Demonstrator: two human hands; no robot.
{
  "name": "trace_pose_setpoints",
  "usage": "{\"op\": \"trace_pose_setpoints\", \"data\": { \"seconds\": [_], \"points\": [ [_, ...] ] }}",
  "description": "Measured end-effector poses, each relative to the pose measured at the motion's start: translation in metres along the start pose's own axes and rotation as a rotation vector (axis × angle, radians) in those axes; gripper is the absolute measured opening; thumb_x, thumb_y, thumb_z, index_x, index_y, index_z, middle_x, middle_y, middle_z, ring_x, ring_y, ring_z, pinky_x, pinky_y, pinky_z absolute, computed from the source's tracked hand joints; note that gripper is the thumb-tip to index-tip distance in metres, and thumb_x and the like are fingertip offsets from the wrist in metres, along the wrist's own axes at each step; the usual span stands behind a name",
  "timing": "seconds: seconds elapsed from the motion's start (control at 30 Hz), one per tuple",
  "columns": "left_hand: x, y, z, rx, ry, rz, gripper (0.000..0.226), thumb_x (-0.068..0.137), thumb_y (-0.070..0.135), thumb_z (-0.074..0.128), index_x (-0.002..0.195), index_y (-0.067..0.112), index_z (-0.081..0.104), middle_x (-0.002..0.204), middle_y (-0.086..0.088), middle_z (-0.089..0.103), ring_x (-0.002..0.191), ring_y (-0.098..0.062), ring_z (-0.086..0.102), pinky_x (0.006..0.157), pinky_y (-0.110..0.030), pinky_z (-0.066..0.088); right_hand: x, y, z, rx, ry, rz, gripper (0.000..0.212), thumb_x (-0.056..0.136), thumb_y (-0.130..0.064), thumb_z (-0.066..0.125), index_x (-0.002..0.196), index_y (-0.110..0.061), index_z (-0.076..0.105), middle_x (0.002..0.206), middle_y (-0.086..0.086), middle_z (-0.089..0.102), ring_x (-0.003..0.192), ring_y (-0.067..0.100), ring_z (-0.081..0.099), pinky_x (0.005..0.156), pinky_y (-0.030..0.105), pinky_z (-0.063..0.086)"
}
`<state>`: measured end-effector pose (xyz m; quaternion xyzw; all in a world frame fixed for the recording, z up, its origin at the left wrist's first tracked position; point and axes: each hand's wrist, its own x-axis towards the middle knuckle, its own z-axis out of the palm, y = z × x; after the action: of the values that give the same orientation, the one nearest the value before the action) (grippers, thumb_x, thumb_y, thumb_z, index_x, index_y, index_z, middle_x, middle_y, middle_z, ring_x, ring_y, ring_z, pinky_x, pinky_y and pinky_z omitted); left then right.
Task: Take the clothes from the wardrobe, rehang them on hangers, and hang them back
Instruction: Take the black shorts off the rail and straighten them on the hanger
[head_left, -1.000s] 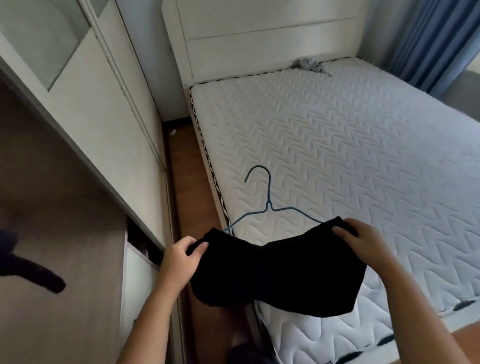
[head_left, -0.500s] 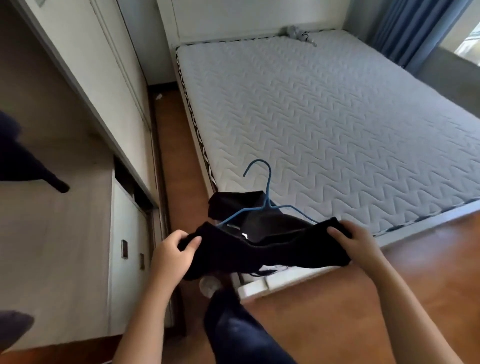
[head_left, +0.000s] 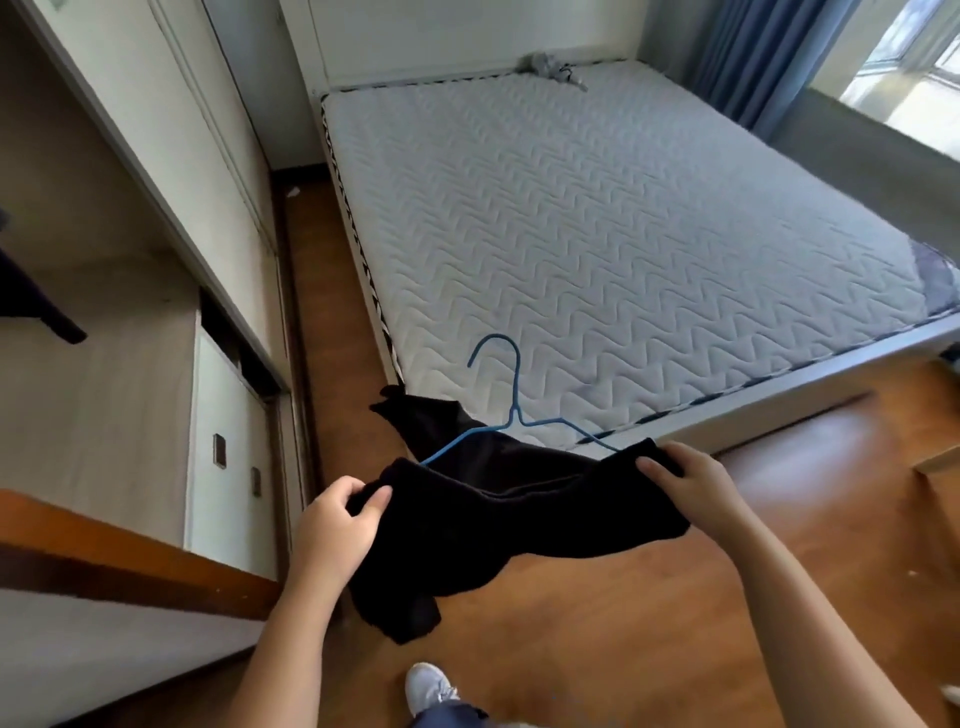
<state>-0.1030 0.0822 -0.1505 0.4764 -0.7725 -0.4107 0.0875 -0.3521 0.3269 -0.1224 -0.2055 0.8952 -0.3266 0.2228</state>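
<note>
While the quilted mattress filled the far side of the room and the wardrobe stood open along the left, the black garment hung in the air between them, above the wooden floor by the bed's near corner. It was stretched sideways, sagging in the middle, with one loose end drooping toward the floor. It looked soft, light and limp, so it would likely fold wherever it went unsupported. The upper edge near each end seemed the sensible hold. A blue wire hanger rose behind that edge, hook up, its sloping arms vanishing into the cloth. It looked thin and springy, easy to bend or snag.

The left hand pinched the garment's left end, thumb on top. The right hand gripped the right end, fingers curled over the edge. Whether either also held the wire could not be told.
</note>
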Motion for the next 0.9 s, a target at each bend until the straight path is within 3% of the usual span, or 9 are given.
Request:
{"op": "trace_pose_setpoints", "data": {
  "seconds": [0.13,0.2,0.3,0.4,0.5,0.57,0.7,0.9],
  "points": [
    [-0.045,0.037,0.043,0.034,-0.016,0.047,0.022,0.086,0.038,0.055,0.083,0.016,0.059,0.082,-0.001,0.063,0.081,-0.022,0.058,0.061,-0.031,0.041,-0.04,0.063,-0.048,0.001,0.016,0.026,0.02,0.088,-0.025,0.056,0.093,-0.007,0.062,0.085,0.007,0.064,0.084,0.025,0.058,0.074,0.036,0.046],
    [-0.074,0.06,0.075,0.048,-0.042,0.076,0.021,0.085,0.036,0.058,0.082,0.015,0.058,0.083,-0.001,0.063,0.083,-0.023,0.058,0.064,-0.031,0.038,-0.068,0.103,-0.078,0.0,0.031,0.049,0.012,0.089,-0.025,0.056,0.082,-0.016,0.059,0.076,-0.001,0.06,0.078,0.02,0.056,0.063,0.028,0.042],
    [-0.119,0.1,0.128,0.066,-0.095,0.134,0.019,0.085,0.034,0.06,0.086,0.016,0.059,0.088,0.0,0.06,0.087,-0.02,0.054,0.072,-0.029,0.035,-0.115,0.161,-0.128,-0.008,0.085,0.088,0.025,0.089,-0.022,0.056,0.066,-0.028,0.049,0.067,-0.012,0.052,0.065,0.008,0.049,0.054,0.019,0.032],
    [-0.157,0.142,0.174,0.119,-0.15,0.23,0.022,0.085,0.032,0.06,0.094,0.012,0.06,0.088,0.003,0.054,0.088,-0.016,0.049,0.075,-0.026,0.034,-0.159,0.219,-0.168,0.042,0.147,0.181,0.013,0.088,-0.021,0.057,0.075,-0.024,0.056,0.073,-0.005,0.059,0.076,0.02,0.055,0.059,0.021,0.038],
    [-0.188,0.178,0.206,0.103,-0.199,0.291,0.014,0.085,0.029,0.061,0.079,0.017,0.055,0.073,0.011,0.052,0.081,-0.015,0.048,0.07,-0.027,0.035,-0.191,0.262,-0.199,0.125,0.211,0.239,0.011,0.088,-0.021,0.058,0.078,-0.024,0.06,0.079,0.0,0.064,0.082,0.023,0.059,0.065,0.03,0.04],
    [-0.203,0.199,0.222,0.094,-0.239,0.337,0.019,0.085,0.029,0.061,0.069,0.022,0.052,0.068,0.01,0.054,0.074,-0.016,0.052,0.061,-0.029,0.037,-0.202,0.278,-0.219,0.137,0.266,0.238,0.006,0.088,-0.022,0.058,0.084,-0.019,0.061,0.084,0.004,0.066,0.087,0.025,0.06,0.068,0.031,0.04],
    [-0.21,0.233,0.241,0.071,-0.203,0.384,0.02,0.084,0.029,0.062,0.089,0.009,0.063,0.082,-0.003,0.061,0.085,-0.022,0.055,0.073,-0.028,0.036,-0.203,0.291,-0.258,0.118,0.361,0.188,0.015,0.088,-0.025,0.058,0.09,-0.011,0.062,0.091,0.008,0.067,0.09,0.027,0.06,0.074,0.034,0.043],
    [-0.201,0.307,0.235,-0.021,-0.077,0.548,0.023,0.084,0.028,0.061,0.088,0.006,0.064,0.084,-0.009,0.066,0.083,-0.027,0.06,0.071,-0.03,0.04,-0.177,0.264,-0.322,0.064,0.552,0.062,0.024,0.089,-0.024,0.056,0.103,-0.006,0.062,0.102,0.015,0.066,0.091,0.025,0.057,0.078,0.031,0.039]
  ]
}}
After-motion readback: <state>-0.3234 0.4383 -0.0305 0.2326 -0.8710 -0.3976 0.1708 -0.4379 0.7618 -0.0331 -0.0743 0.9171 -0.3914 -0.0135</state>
